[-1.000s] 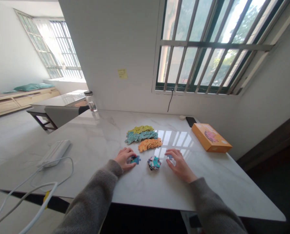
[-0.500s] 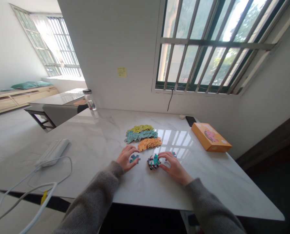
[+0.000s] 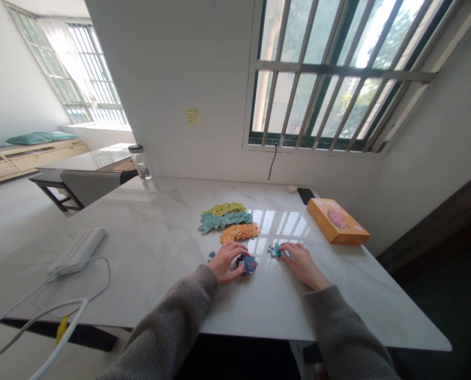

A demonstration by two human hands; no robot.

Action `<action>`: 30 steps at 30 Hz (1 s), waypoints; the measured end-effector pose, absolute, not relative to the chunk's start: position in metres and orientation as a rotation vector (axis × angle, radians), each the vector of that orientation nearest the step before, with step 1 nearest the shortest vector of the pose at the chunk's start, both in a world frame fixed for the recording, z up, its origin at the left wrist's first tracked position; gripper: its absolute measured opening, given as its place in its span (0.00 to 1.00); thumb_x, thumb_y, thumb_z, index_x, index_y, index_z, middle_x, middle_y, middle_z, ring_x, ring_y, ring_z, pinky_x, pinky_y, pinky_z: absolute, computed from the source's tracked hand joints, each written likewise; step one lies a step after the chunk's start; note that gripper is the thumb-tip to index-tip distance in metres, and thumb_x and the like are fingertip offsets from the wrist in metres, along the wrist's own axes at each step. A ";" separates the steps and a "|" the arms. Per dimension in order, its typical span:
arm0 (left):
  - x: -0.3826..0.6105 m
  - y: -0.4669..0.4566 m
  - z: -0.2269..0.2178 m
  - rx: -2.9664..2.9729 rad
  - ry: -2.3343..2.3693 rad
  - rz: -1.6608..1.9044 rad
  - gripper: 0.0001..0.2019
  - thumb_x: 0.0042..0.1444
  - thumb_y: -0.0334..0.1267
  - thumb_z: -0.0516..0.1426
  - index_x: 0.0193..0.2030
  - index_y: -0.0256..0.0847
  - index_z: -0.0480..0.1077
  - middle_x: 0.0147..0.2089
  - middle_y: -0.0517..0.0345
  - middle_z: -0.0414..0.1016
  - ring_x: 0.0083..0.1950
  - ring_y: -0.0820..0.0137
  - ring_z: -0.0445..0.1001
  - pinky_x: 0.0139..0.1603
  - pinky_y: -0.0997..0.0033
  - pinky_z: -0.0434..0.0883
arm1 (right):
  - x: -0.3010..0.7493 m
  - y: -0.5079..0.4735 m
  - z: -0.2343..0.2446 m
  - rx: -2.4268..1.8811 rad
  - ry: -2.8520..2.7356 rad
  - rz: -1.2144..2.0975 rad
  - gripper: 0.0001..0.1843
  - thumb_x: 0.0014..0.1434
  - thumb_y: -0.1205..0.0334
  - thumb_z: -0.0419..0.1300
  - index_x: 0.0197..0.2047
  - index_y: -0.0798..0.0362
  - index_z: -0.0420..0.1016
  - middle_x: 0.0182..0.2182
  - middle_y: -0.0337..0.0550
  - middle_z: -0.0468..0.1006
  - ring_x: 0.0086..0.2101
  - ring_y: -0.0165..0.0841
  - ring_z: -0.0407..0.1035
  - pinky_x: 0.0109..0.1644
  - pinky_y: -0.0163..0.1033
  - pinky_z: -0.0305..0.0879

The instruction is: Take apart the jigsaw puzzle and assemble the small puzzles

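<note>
1. Grey knit sleeves [image 3: 167, 322] lead to two bare hands on a white marble table [image 3: 140, 227], near its front edge.
2. The left hand [image 3: 228, 263] lies over a small mixed stack of jigsaw pieces [image 3: 250, 264], mostly dark blue where they show. Its fingers [image 3: 238, 252] curve down onto the stack, neither spread wide nor tightly clenched; whether they grip it cannot be told.
3. A single blue jigsaw piece [image 3: 211, 256] lies just beside that hand's outer edge, partly hidden by it.
4. The right hand [image 3: 304, 265] lies flat and relaxed, with its fingers [image 3: 288, 249] reaching to a small teal jigsaw piece [image 3: 275, 251]. They touch it or sit just beside it; no clear pinch shows.
5. Beyond the hands lie three flat heaps of pieces, one behind the other: an orange heap [image 3: 239, 233], a teal heap [image 3: 224, 222] and a yellow-green heap [image 3: 224, 209].
6. To the right, an orange cardboard box [image 3: 337, 221] lies flat near a black phone [image 3: 306, 195].
7. On the left stand a clear glass bottle [image 3: 140, 164] and a white flat device [image 3: 77, 251] with a white cable [image 3: 77, 282].
</note>
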State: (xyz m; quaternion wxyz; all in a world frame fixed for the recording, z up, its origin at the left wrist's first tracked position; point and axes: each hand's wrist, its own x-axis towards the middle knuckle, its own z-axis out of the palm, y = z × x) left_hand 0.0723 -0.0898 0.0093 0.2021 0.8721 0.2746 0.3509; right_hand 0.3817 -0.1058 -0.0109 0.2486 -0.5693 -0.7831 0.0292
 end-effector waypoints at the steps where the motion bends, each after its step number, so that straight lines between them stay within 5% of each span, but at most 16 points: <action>1: 0.072 -0.089 0.009 2.427 0.763 0.998 0.13 0.52 0.30 0.56 0.46 0.41 0.71 0.50 0.50 0.73 0.52 0.61 0.70 0.58 0.56 0.67 | 0.380 -0.107 -0.011 -1.580 -2.159 0.054 0.12 0.62 0.64 0.56 0.46 0.46 0.76 0.49 0.44 0.78 0.47 0.42 0.69 0.50 0.49 0.65; 5: 0.067 -0.089 0.008 2.408 0.785 1.049 0.15 0.50 0.28 0.55 0.45 0.41 0.70 0.50 0.49 0.73 0.53 0.60 0.70 0.59 0.55 0.67 | 0.360 -0.115 -0.003 -1.584 -2.119 -0.062 0.13 0.62 0.66 0.54 0.46 0.47 0.75 0.56 0.47 0.72 0.53 0.46 0.64 0.53 0.52 0.63; 11: 0.065 -0.091 0.004 2.468 0.817 0.941 0.17 0.48 0.30 0.58 0.47 0.42 0.70 0.51 0.50 0.72 0.54 0.59 0.68 0.59 0.56 0.66 | 0.304 -0.133 0.013 -1.142 -2.189 0.236 0.12 0.62 0.64 0.57 0.50 0.49 0.70 0.48 0.48 0.73 0.51 0.41 0.66 0.60 0.51 0.60; 20: 0.067 -0.091 0.000 2.417 0.750 0.993 0.15 0.47 0.26 0.57 0.43 0.42 0.71 0.47 0.52 0.71 0.50 0.62 0.69 0.57 0.58 0.67 | 0.293 -0.135 0.012 -1.045 -2.173 0.382 0.11 0.61 0.65 0.59 0.48 0.48 0.70 0.46 0.47 0.73 0.49 0.41 0.67 0.59 0.52 0.61; 24: 0.066 -0.093 0.008 2.333 0.756 1.161 0.13 0.49 0.28 0.59 0.42 0.42 0.69 0.46 0.52 0.68 0.50 0.63 0.69 0.55 0.59 0.69 | 0.292 -0.134 0.014 -1.069 -1.956 0.488 0.18 0.62 0.62 0.58 0.56 0.48 0.66 0.49 0.49 0.73 0.48 0.40 0.68 0.52 0.48 0.66; 30: 0.071 -0.097 0.010 2.321 0.795 1.352 0.11 0.51 0.34 0.63 0.42 0.42 0.69 0.45 0.52 0.66 0.48 0.64 0.69 0.49 0.62 0.73 | 0.273 -0.127 0.012 -1.108 -1.595 0.825 0.18 0.63 0.55 0.57 0.55 0.51 0.66 0.35 0.42 0.78 0.34 0.34 0.70 0.38 0.39 0.65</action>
